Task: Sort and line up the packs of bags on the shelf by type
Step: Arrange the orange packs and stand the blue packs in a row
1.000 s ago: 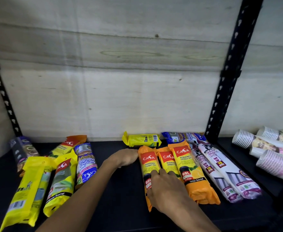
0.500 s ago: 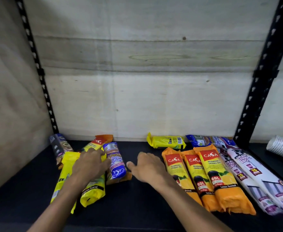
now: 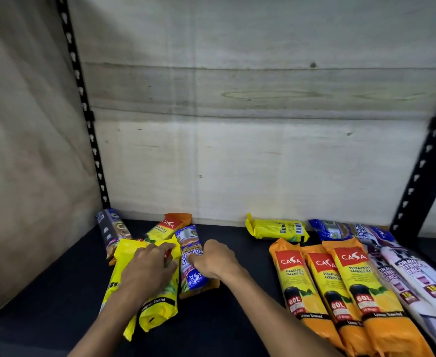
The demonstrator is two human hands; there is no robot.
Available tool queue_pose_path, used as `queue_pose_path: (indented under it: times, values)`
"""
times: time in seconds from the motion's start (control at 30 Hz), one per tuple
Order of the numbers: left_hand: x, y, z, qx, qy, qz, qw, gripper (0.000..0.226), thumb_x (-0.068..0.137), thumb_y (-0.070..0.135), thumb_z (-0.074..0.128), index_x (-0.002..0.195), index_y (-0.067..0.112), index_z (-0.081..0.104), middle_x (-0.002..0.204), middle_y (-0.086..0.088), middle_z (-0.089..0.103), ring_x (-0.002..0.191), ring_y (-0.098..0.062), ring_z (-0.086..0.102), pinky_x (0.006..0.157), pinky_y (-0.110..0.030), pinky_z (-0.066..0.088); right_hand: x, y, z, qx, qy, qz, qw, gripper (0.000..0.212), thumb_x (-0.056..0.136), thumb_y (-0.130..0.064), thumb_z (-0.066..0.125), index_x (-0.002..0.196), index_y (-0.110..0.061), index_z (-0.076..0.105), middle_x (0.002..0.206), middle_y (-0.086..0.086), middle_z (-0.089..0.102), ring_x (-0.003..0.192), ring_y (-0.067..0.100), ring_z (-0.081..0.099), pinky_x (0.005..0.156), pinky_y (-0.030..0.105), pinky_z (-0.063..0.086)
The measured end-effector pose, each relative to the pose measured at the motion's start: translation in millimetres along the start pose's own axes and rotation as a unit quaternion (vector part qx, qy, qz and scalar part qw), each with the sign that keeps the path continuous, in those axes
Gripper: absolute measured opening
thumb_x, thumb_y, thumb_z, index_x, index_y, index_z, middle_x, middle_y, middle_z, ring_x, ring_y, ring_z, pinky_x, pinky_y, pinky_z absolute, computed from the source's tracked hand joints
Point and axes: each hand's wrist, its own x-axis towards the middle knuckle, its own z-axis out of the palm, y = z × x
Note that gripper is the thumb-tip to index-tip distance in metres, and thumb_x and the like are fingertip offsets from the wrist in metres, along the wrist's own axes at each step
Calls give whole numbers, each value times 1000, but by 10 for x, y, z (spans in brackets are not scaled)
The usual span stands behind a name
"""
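Sorting the jumbled left-hand pile

My left hand lay flat on the yellow packs; my right hand pinched the blue pack just beside them (three orange packs already lined up), which I judged needed lifting clear next

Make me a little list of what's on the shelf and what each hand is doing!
left hand: rests on the yellow packs
right hand: fingers on the blue pack
orange packs: three side by side, right part of shelf
white drawstring packs: right of the orange ones
small yellow pack: lies crosswise at the back wall
shelf: black
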Motion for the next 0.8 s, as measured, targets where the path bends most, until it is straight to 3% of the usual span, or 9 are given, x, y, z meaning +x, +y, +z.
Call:
queue_pose_path:
  times: [0.5, 0.6, 0.8]
  values:
    - [5, 167, 83, 93, 1, 11, 996, 48, 94, 44, 49, 140, 36, 44, 136, 0, 51, 129, -25, 41, 100, -37, 45, 28, 470, -324, -55, 48, 46, 996, 47, 93, -44, 56, 127, -11, 53, 128, 11, 62, 113, 29, 61, 86, 34, 48]
    - [43, 181, 79, 102, -11, 8, 995, 48, 93, 45, 50, 140, 36, 44, 137, 0, 51, 131, -25, 40, 100, -37, 44, 72, 561, -392, -67, 60, 49, 995, 46, 94, -42, 55, 125, -9, 53, 126, 11, 63, 111, 29, 62, 78, 33, 45]
    - [191, 163, -27, 59, -36, -12, 998, 42, 87, 52, 53, 126, 38, 58, 123, 2, 64, 120, -23, 53, 93, -36, 49, 126, 644, -431, -86, 88, 38, 992, 46, 97, -44, 51, 125, -7, 53, 125, 12, 64, 111, 27, 63, 85, 33, 48]
